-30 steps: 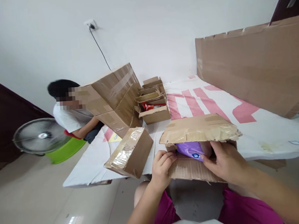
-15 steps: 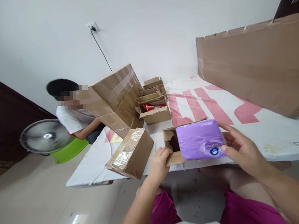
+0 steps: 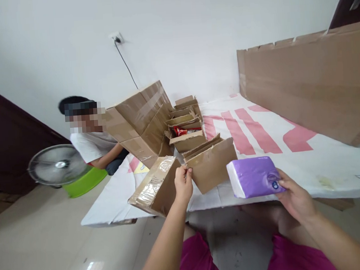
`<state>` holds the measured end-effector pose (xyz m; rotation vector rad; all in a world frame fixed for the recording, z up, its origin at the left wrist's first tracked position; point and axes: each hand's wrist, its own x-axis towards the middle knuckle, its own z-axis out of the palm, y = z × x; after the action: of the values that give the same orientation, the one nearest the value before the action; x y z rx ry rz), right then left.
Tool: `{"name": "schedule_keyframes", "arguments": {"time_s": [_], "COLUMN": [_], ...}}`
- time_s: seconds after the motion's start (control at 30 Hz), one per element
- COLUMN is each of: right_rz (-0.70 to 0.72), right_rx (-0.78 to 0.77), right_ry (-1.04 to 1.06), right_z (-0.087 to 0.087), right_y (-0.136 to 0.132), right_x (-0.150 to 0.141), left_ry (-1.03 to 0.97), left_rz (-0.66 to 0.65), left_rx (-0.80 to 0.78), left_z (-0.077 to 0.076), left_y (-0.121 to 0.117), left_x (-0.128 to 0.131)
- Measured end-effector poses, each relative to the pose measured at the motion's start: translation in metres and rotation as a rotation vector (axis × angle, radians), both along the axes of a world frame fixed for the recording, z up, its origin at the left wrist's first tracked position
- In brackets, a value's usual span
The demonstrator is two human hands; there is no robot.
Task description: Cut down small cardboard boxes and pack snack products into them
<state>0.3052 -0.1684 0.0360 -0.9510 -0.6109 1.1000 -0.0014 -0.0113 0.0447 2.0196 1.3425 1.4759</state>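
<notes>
My left hand (image 3: 183, 181) pinches the near upper corner of an open cardboard box (image 3: 214, 165), which is tilted with its flaps up. In my right hand (image 3: 293, 193) is a purple tissue pack (image 3: 253, 177), gripped at its right end over the table's front edge, apart from the box. The pack has a white side and a small blue logo. What lies inside the tilted box is hidden. Left of my left hand rests a closed, taped cardboard box (image 3: 155, 186).
Behind stand open cardboard boxes (image 3: 188, 142), one with red packets inside, beside a stack of taped boxes (image 3: 142, 121). A large cardboard panel (image 3: 306, 85) borders the cloth-covered table (image 3: 294, 180) on the right. A person (image 3: 91, 145) sits at left near a fan (image 3: 58, 165).
The purple tissue pack has moved from over the box toward the right and down with my right hand. My left hand has tilted the box and shifted it left and away.
</notes>
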Motion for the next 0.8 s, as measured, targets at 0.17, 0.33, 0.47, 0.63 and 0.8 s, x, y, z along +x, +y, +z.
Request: {"name": "schedule_keyframes", "arguments": {"time_s": [0.17, 0.33, 0.47, 0.63, 0.8], "right_rz": [0.078, 0.167, 0.166, 0.165, 0.18], "right_rx": [-0.043, -0.119, -0.191, -0.146, -0.116], "right_ry": [-0.111, -0.458, -0.602, -0.639, -0.62], "right_z": [-0.025, -0.053, -0.069, -0.078, -0.084], "right_y": [0.002, 0.01, 0.012, 0.013, 0.013], "right_x": [-0.009, -0.012, -0.011, -0.008, -0.012], "left_ry": [-0.082, -0.259, -0.364, -0.287, -0.141], "left_rz": [-0.101, -0.122, -0.064, 0.044, -0.291], "left_rx": [-0.06, -0.076, -0.079, -0.206, -0.378], "left_z": [-0.01, -0.023, -0.037, -0.069, -0.087], "left_y": [0.011, 0.011, -0.005, -0.04, -0.081], "left_x": [0.009, 0.023, 0.029, 0.029, 0.044]}}
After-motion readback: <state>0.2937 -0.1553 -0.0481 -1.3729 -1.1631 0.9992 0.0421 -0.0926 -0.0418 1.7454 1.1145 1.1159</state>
